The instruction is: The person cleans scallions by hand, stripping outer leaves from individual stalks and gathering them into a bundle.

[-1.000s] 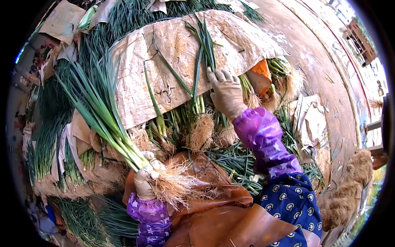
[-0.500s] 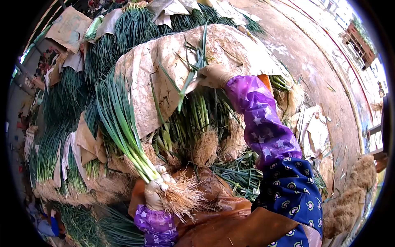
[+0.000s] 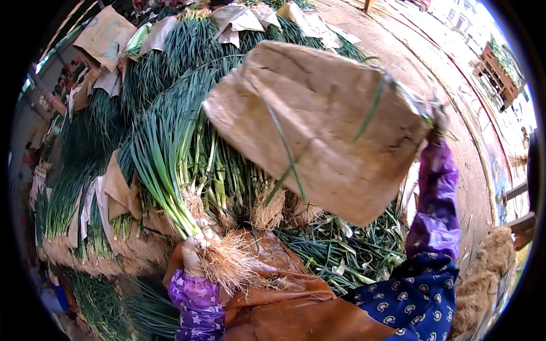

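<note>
At the edge of the brown apron (image 3: 318,321), the gloved left hand (image 3: 195,250) was wrapped around a bundle of green onions (image 3: 172,203), just above its shaggy roots (image 3: 232,261), the bundle slanting up to the left. Farther right and higher, the blurred right hand (image 3: 438,124) pinched the edge of a raised brown sheet (image 3: 333,116), loose leaves (image 3: 371,108) lying across it. Just beside the apron lay a heap of greenery (image 3: 364,250).
</note>
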`<move>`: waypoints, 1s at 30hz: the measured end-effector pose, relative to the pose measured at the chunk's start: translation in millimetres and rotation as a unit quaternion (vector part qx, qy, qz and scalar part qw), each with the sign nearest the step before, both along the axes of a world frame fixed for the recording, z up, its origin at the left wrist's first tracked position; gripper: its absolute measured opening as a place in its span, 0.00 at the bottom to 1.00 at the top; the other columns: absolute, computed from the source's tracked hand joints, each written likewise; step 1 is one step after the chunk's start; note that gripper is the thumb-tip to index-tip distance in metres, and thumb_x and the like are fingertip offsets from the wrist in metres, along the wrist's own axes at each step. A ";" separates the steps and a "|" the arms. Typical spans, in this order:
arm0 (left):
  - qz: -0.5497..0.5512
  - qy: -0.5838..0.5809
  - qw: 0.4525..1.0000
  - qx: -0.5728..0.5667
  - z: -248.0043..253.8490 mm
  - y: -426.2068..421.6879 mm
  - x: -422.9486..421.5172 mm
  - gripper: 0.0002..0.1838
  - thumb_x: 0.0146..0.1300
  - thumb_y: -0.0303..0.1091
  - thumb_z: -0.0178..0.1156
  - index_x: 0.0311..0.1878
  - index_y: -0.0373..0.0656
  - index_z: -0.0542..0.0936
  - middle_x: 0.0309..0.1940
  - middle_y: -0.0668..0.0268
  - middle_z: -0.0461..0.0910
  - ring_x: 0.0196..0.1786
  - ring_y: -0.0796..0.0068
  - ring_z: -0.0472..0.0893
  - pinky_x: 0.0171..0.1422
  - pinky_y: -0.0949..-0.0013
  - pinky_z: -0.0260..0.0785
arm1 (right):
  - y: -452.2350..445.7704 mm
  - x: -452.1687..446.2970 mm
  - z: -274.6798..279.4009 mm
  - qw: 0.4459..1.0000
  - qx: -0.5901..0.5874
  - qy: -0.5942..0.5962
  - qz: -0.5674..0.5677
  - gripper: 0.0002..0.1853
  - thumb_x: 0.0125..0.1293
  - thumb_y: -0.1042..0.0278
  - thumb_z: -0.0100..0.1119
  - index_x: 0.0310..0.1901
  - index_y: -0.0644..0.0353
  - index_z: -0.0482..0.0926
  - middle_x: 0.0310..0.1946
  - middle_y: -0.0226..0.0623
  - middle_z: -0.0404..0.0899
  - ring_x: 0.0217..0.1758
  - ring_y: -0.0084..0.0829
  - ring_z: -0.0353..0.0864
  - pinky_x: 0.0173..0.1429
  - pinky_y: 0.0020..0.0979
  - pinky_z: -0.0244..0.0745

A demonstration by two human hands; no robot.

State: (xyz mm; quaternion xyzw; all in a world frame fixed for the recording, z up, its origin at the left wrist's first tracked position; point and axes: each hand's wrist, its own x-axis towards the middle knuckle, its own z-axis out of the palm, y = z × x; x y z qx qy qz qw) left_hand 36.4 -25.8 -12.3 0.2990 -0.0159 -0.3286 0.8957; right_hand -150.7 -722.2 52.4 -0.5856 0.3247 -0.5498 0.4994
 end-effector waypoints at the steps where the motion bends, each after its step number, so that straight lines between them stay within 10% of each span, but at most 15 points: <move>1: -0.001 -0.009 1.000 -0.001 2.3 -1.6 -1.5 0.23 0.52 0.30 0.55 0.53 0.34 0.68 0.32 0.61 0.73 0.31 0.69 0.73 0.35 0.67 0.73 | -11.1 -34.4 0.8 0.999 0.007 0.014 -0.046 0.10 0.57 0.76 0.54 0.42 0.61 0.77 0.31 0.32 0.76 0.31 0.24 0.72 0.34 0.24 0.68; 20: 0.022 -0.061 0.977 0.204 -23.7 -11.6 11.6 0.20 0.51 0.32 0.53 0.47 0.33 0.74 0.36 0.58 0.79 0.38 0.65 0.81 0.44 0.64 0.79 | -15.1 -298.7 -137.7 0.816 0.063 0.436 -0.375 0.13 0.56 0.66 0.55 0.42 0.59 0.78 0.29 0.48 0.80 0.35 0.41 0.79 0.41 0.36 0.72; 26: 0.040 -0.096 0.956 0.275 -33.8 8.5 16.7 0.20 0.54 0.31 0.52 0.50 0.33 0.71 0.36 0.61 0.78 0.35 0.69 0.80 0.40 0.71 0.78 | 29.0 -242.7 -328.0 0.807 0.218 0.495 -0.237 0.14 0.48 0.67 0.60 0.37 0.62 0.76 0.30 0.45 0.80 0.33 0.39 0.79 0.42 0.36 0.72; 30: 0.059 -0.065 0.951 0.296 -9.0 -19.9 -3.0 0.20 0.53 0.32 0.53 0.49 0.32 0.71 0.34 0.61 0.77 0.35 0.70 0.80 0.40 0.69 0.79 | 66.1 -210.3 -301.1 0.838 0.223 0.466 -0.175 0.18 0.47 0.60 0.66 0.35 0.63 0.75 0.27 0.44 0.78 0.31 0.37 0.78 0.41 0.36 0.72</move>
